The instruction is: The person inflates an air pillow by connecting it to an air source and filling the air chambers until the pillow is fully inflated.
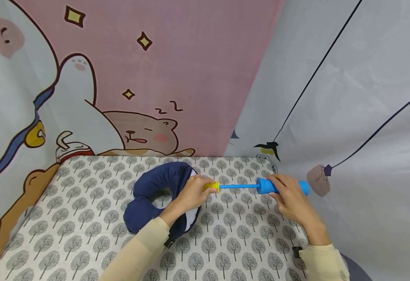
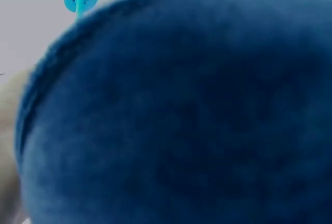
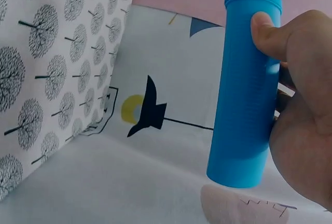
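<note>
A blue hand pump (image 1: 265, 186) is stretched lengthwise between the two hands. My left hand (image 1: 190, 193) grips its yellow handle (image 1: 216, 187) at the end of a thin blue rod (image 1: 239, 186), which is drawn well out of the barrel. Around the barrel my right hand (image 1: 290, 195) curls, its thumb along the side in the right wrist view. Beneath the left hand and forearm lies a navy U-shaped neck pillow (image 1: 148, 181). Its dark fabric (image 2: 171, 105) fills most of the left wrist view and hides the left fingers.
The table cloth (image 1: 101, 244) has a tree print. A pink and white cartoon curtain (image 1: 205, 78) hangs behind, and a grey-white sheet (image 1: 366, 97) closes off the right side near the right hand. A black buckle (image 1: 169, 243) sticks out from the pillow's near end.
</note>
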### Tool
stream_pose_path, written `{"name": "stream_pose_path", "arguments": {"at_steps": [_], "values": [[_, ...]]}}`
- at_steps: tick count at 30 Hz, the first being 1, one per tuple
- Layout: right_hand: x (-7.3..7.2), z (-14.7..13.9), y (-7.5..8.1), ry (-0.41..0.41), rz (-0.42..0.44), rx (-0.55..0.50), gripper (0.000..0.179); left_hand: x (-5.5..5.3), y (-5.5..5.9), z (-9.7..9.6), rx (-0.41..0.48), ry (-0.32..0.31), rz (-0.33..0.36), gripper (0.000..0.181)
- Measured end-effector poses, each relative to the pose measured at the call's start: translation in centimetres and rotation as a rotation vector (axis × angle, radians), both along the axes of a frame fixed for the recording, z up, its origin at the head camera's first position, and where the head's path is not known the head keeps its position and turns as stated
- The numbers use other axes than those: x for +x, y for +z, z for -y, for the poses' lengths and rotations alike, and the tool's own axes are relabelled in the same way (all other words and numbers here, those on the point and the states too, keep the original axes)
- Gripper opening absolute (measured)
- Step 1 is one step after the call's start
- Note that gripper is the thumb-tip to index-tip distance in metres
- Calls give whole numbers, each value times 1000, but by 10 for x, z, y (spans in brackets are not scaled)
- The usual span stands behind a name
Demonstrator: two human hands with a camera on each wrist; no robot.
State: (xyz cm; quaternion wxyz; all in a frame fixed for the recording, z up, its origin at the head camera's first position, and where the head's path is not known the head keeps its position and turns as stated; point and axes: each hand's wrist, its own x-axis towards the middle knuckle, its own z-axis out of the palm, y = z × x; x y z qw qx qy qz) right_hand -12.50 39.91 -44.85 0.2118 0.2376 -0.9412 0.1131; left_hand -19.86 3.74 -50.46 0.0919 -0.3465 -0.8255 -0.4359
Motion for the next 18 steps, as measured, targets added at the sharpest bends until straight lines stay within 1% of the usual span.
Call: {"name": "stream_pose_path", "arguments": {"at_steps": [4, 7, 8, 11, 14, 15, 18], "values": [[-1, 10, 2, 35, -23, 9, 54, 0, -4, -3, 0, 2, 26, 18], [-3, 22, 3, 52, -30, 29, 53, -2, -6, -3, -4, 4, 10, 22], [-3, 26, 3, 54, -33, 35, 52, -1, -3, -3, -7, 6, -3, 22], [-5, 37, 1, 60, -47, 52, 52, 3, 6, -2, -8, 10, -13, 22], [-7, 45, -2, 70, -70, 50, 52, 11, 18, -2, -23, 27, 10, 21], [-8, 47, -4, 71, -79, 51, 52, 12, 20, -3, -30, 33, 21, 21], [-9, 54, -8, 74, -105, 50, 51, 13, 22, -4, -49, 48, 21, 20]]}}
